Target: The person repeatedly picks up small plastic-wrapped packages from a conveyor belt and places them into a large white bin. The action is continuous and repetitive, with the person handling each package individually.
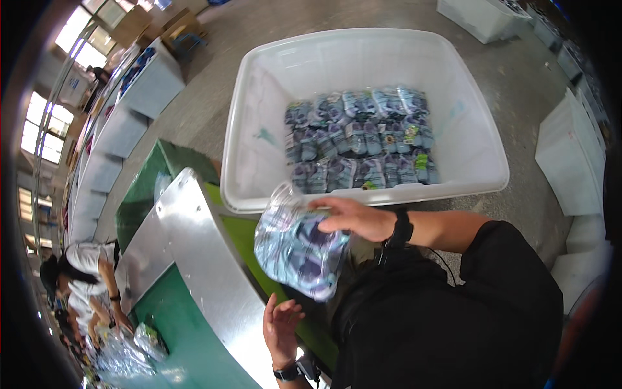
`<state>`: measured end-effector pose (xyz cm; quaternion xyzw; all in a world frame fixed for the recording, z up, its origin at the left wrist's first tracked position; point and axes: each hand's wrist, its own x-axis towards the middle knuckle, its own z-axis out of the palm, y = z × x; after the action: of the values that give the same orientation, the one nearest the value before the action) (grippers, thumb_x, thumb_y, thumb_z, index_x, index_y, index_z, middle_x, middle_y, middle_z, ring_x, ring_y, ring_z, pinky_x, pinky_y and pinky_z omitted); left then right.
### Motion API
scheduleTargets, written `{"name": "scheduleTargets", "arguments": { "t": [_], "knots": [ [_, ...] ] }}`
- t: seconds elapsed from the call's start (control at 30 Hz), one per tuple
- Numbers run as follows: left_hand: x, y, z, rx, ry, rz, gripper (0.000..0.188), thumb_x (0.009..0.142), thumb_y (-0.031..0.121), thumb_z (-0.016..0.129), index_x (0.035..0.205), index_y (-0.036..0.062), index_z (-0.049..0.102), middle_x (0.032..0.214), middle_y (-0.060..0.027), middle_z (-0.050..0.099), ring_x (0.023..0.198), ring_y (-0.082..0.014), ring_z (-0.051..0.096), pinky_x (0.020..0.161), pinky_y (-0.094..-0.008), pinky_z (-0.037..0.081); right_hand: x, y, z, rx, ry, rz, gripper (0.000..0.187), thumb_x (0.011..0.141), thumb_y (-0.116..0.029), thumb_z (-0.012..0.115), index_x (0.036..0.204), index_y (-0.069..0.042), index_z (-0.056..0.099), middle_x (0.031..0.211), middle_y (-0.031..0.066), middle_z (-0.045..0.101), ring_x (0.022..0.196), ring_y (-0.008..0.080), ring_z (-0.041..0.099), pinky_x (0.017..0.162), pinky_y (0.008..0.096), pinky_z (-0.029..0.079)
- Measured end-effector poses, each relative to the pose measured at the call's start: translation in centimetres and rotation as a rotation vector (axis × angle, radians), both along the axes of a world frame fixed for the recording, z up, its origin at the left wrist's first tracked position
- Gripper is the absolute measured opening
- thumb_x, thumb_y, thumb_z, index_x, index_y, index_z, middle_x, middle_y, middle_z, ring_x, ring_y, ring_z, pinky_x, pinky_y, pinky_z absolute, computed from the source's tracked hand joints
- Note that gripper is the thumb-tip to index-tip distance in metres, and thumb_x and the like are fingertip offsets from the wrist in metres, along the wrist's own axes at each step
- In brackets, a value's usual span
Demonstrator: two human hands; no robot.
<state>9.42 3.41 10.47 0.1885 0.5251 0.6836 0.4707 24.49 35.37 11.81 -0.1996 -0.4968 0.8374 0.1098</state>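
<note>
Now, clear bag (295, 249) gripped in right hand (356, 219), near loosely spread left hand (282, 329).

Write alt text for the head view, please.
A person's right hand grips a clear bag of blue and purple items near a large white bin holding rows of similar packs. The left hand, open and empty, is by a metal-edged green work surface.

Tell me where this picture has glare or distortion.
Head view: the windows at upper left are blown out; glare whitens the metal border; highlights streak the clear bag in the right hand. Also head view: fisheye bending grows toward the rim.
</note>
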Motion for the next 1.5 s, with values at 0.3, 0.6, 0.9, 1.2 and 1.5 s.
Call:
{"name": "scheduleTargets", "arguments": {
  "t": [0.3, 0.6, 0.9, 1.2, 1.5],
  "knots": [
    [-2.3, -2.6, 0.3, -0.111, 0.088, 0.168, 0.076, 0.098, 0.059, 0.053, 0.150, 0.0048, 0.042, 0.120, -0.0110, 0.063, 0.108, -0.0247, 0.063, 0.092, -0.0396, 0.053, 17.4, 19.5, -5.3, 0.195, -0.112, -0.540, 0.053, 0.090, -0.029, 0.069, 0.134, -0.002, 0.059, 0.117, 0.0073, 0.067, 0.106, 0.0154, 0.065, 0.093, 0.0331, 0.053],
    [-5.9, -5.8, -2.7, 0.032, 0.060, 0.091, 0.079, 0.100, 0.057, 0.053, 0.154, 0.0021, 0.035, 0.129, -0.0140, 0.062, 0.123, -0.0301, 0.059, 0.105, -0.0463, 0.047, 28.8, 24.2, -16.2, 0.518, -0.816, -0.765, 0.040, 0.092, -0.028, 0.071, 0.121, -0.001, 0.067, 0.094, 0.0081, 0.072, 0.080, 0.0161, 0.069, 0.068, 0.0293, 0.056],
    [-5.3, -6.8, -0.8, -0.034, -0.057, 0.221, 0.070, 0.102, 0.049, 0.054, 0.151, 0.0023, 0.038, 0.124, -0.0152, 0.063, 0.119, -0.0324, 0.061, 0.105, -0.0487, 0.048, 18.0, 16.5, -11.3, 0.548, -0.633, -0.207, 0.043, 0.094, -0.027, 0.070, 0.127, 0.000, 0.065, 0.102, 0.0071, 0.070, 0.089, 0.0144, 0.068, 0.073, 0.0310, 0.054],
    [-6.2, -7.4, -2.4, -0.237, -0.129, 0.359, 0.058, 0.106, 0.039, 0.049, 0.148, -0.0002, 0.042, 0.120, -0.0192, 0.064, 0.104, -0.0311, 0.066, 0.090, -0.0434, 0.055, 19.0, 22.5, -9.4, 1.042, -0.882, 0.084, 0.048, 0.087, -0.038, 0.073, 0.119, -0.003, 0.070, 0.104, 0.0151, 0.072, 0.095, 0.0262, 0.069, 0.081, 0.0374, 0.054],
    [-5.8, -6.2, -1.6, -0.542, -0.028, 0.569, 0.050, 0.108, 0.033, 0.051, 0.144, -0.0016, 0.046, 0.105, -0.0139, 0.065, 0.077, -0.0152, 0.061, 0.058, -0.0207, 0.046, 21.2, 37.1, -8.1, 1.236, -1.051, -0.035, 0.039, 0.085, -0.035, 0.072, 0.108, -0.004, 0.073, 0.100, 0.0162, 0.074, 0.095, 0.0296, 0.070, 0.085, 0.0401, 0.054]
  ]
}}
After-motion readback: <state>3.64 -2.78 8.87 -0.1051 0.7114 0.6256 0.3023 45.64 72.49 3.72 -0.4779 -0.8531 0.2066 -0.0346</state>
